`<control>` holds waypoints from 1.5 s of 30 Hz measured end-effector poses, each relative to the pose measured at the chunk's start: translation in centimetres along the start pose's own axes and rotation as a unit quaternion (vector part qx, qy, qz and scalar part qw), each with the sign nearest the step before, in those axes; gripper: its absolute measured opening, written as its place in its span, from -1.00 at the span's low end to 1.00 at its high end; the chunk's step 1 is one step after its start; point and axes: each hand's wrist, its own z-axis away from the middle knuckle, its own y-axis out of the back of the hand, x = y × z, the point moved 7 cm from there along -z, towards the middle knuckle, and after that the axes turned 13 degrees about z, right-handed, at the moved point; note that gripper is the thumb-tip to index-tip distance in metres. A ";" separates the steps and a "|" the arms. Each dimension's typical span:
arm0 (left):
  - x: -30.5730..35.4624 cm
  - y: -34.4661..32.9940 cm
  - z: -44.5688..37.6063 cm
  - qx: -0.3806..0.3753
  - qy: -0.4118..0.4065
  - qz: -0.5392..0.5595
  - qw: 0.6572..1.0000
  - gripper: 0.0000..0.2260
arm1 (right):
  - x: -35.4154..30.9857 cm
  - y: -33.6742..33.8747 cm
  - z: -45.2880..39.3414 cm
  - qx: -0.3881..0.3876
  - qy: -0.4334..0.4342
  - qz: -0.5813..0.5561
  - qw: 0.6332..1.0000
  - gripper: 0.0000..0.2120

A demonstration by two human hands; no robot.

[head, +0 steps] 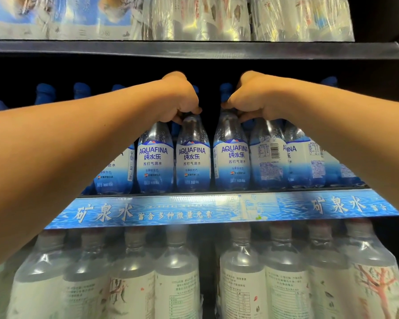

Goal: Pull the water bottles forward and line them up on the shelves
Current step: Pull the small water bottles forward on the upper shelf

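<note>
Here I see a dark shop shelf (217, 209) | my left hand (180, 97) and right hand (251, 95) each grip a bottle top | bottles (192, 162) below my fists | caps hidden.

bottles (193, 157): clear glossy plastic | labels (155, 162): smooth film | shelf strip (194, 210): glossy printed plastic | multipacks (244, 279): shiny shrink-wrap

My bare forearms reach up and inward, from eight and four o'clock. My left hand (180, 97) and right hand (251, 97) sit knuckles-up near twelve, close together, fingers curled down in a grip.
</note>
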 end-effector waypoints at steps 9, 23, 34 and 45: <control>0.0 0.2 0.1 0.027 -0.009 0.003 1.000 -0.74 | -0.1 -0.3 0.0 0.014 0.000 0.019 1.000 -0.91; 1.3 2.1 0.5 0.074 -0.079 -0.021 0.994 -0.68 | 0.2 2.4 1.8 0.113 -0.002 0.119 0.986 -0.80; 4.1 -3.7 3.5 0.004 -0.169 -0.022 0.985 -0.65 | 6.8 9.3 6.0 0.234 -0.021 0.227 0.945 -0.60; 6.7 -10.2 2.0 -0.012 -0.108 -0.091 0.990 -0.94 | 8.0 10.3 2.3 0.207 -0.005 0.279 0.938 -0.52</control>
